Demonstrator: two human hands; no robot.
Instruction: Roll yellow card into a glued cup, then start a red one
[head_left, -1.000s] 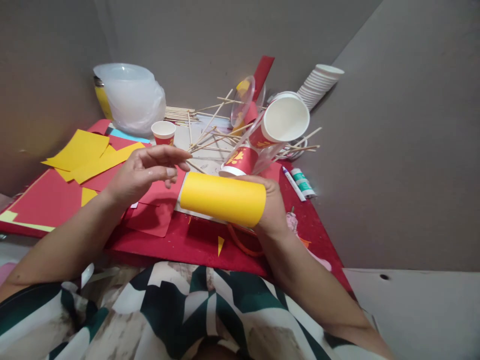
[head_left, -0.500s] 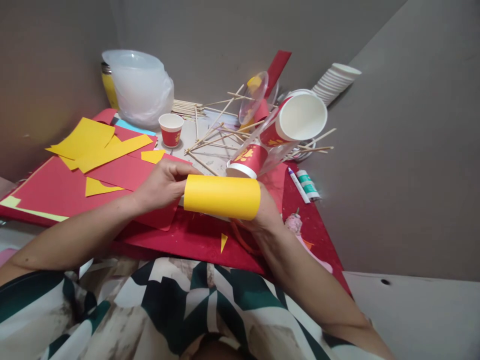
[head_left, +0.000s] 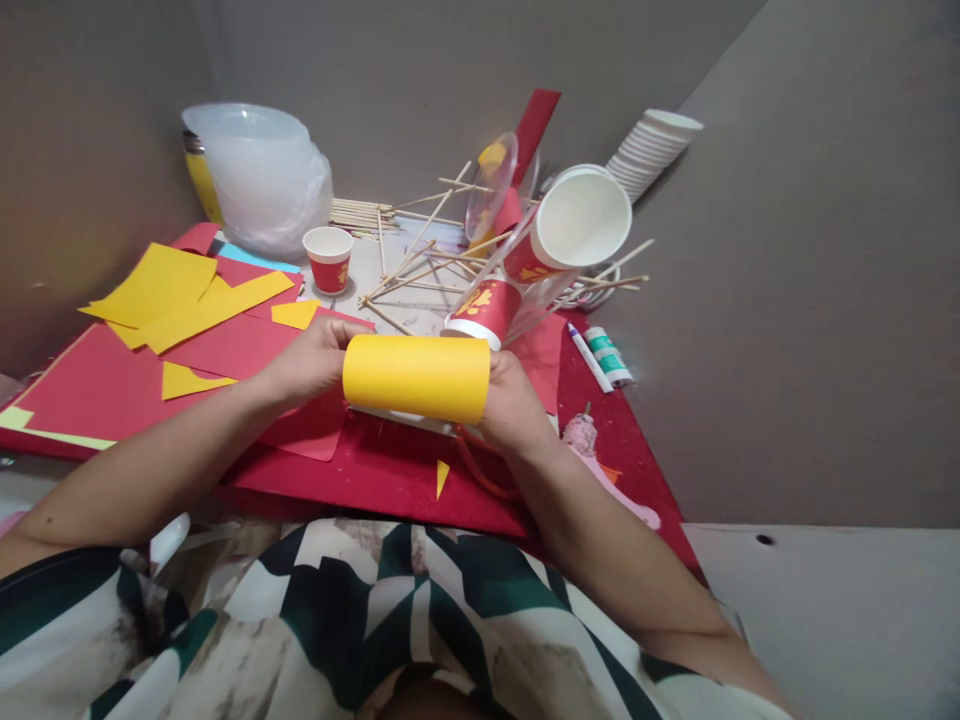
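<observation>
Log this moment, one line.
yellow tube: held sideways | left hand: left end | right hand: right end | small cup: upright

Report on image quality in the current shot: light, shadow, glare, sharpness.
Head view: soft light on the yellow cylinder, no harsh glare; head view: a shadow darkens the red tabletop beneath it; head view: print on the green-and-white tube is too soft to read.

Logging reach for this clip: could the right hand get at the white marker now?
Probably yes: nothing visibly blocks the right hand from the white marker, though that hand holds the yellow tube.
</observation>
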